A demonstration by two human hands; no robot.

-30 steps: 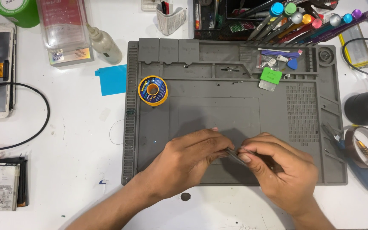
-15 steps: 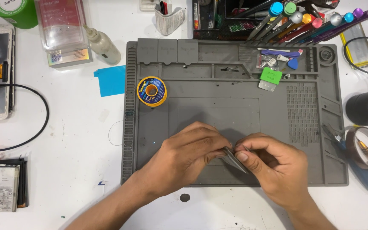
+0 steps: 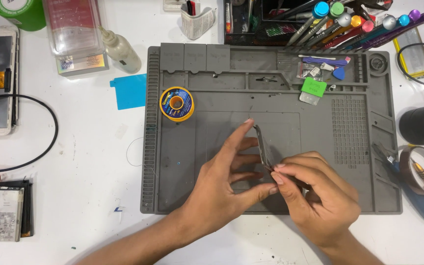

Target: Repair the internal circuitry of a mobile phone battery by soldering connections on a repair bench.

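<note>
both hands are mid-pry at the grey silicone mat's (image 3: 320, 147) near edge: right hand (image 3: 315, 196) fingers pinch thin metal tweezers (image 3: 262, 145), left hand (image 3: 226, 181) fingers spread wide, thumb steadying the base. a delicate bit, i'd say.

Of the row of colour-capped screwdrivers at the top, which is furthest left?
The blue-capped screwdriver, left end of the row, beside the green-capped one.

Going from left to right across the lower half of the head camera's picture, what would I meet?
Flat battery pack → black cable loop → left edge of the grey work mat → left hand → thin metal piece held between the hands → right hand → roll of brown tape.
</note>
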